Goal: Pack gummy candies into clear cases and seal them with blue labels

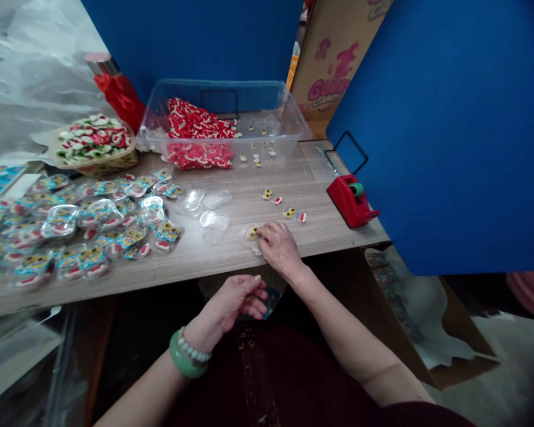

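My right hand is at the table's front edge, fingers bent together over a clear plastic shell. The fingertips pinch at a yellow eye-shaped candy in that shell. My left hand, palm turned inward, hovers below the edge with its fingers curled; what lies inside them is hidden. Something blue shows just behind those fingers, and I cannot tell if it is held. Beyond my right hand lie two clear shells with yellow eyes and red-and-white lips-like candies. Empty clear shells rest to the left.
Filled clear packs cover the table's left side. Behind stand a clear bin with red-and-white pieces and a few eyes, and a tub of round eye-like pieces. A red tape dispenser is at right, beside a blue panel.
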Demonstrator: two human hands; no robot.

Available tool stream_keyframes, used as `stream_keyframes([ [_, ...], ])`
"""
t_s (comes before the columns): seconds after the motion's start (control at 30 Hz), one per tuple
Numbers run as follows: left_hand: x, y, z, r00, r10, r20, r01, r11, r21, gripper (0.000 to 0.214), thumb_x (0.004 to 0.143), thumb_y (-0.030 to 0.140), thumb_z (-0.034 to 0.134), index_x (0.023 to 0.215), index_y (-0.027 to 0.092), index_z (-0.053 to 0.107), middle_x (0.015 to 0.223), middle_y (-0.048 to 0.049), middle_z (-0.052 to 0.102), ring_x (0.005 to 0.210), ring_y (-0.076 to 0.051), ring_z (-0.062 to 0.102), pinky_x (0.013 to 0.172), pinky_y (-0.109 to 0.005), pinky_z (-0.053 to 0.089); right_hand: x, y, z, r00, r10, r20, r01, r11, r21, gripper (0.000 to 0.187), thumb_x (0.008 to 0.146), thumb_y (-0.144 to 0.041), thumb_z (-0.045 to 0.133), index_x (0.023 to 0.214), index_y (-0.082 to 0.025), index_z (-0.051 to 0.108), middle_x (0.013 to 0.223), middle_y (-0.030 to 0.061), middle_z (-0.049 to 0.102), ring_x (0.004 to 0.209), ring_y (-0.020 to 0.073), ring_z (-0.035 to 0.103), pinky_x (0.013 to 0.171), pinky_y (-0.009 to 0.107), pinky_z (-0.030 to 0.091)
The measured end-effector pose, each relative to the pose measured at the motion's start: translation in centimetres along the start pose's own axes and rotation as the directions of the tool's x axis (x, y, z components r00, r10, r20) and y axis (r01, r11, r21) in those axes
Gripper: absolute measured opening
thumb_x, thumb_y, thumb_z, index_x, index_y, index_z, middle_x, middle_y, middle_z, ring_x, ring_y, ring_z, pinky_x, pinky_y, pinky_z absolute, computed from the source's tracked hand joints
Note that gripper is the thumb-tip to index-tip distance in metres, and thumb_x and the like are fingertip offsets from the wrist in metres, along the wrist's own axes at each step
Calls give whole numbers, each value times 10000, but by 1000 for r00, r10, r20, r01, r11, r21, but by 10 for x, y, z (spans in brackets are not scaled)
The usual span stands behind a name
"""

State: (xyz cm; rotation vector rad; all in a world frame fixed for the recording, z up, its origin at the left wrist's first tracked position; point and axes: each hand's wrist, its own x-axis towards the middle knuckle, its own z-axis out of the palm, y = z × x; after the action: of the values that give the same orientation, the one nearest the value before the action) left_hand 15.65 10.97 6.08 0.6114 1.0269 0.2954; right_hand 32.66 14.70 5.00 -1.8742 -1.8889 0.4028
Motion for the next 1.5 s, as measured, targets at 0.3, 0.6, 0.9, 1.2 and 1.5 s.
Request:
stream_keyframes([
  [0.3,1,-27,-14,966,248,-76,-251,819,-515,174,761,232,819,877,141,727,865,-53,742,760,-150,692,740,-279,588,-61,-29,22,991,-114,-70,130,946,298,246,885,-112,502,988,-219,699,977,65,674,948,212,575,882,364,470],
  [0.6,-10,-47,-20,965,234,-118,-260,906,-333,370,746,402,833,967,128,721,940,-96,747,791,-185,701,745,-311,589,-103,-45,40,850,482,212,-445,443,779,252,686,-197,620,935,-232,626,906,0,638,779,158,573,738,307,483],
  [0.9,-11,-60,-5,961,250,-122,-258,964,-56,479,754,544,764,963,137,619,772,-34,669,580,-182,686,543,-289,567,-115,-34,31,819,373,435,-480,32,877,253,709,-293,654,950,-226,694,899,5,694,800,160,609,772,293,475],
  [1.2,-6,-62,3,990,88,-114,-86,996,25,228,833,300,718,945,136,607,797,-55,690,603,-200,717,545,-289,581,-125,-25,40,768,525,368,-431,-2,902,208,660,-307,684,840,-204,670,790,-24,642,678,123,527,683,269,426],
  [1.5,-3,-65,-3,983,133,-123,-138,990,-38,204,817,290,736,905,116,676,786,-98,731,641,-197,710,581,-286,590,-129,-18,39,775,511,371,-435,7,900,191,657,-306,693,802,-200,629,709,-43,595,633,113,488,629,256,378],
])
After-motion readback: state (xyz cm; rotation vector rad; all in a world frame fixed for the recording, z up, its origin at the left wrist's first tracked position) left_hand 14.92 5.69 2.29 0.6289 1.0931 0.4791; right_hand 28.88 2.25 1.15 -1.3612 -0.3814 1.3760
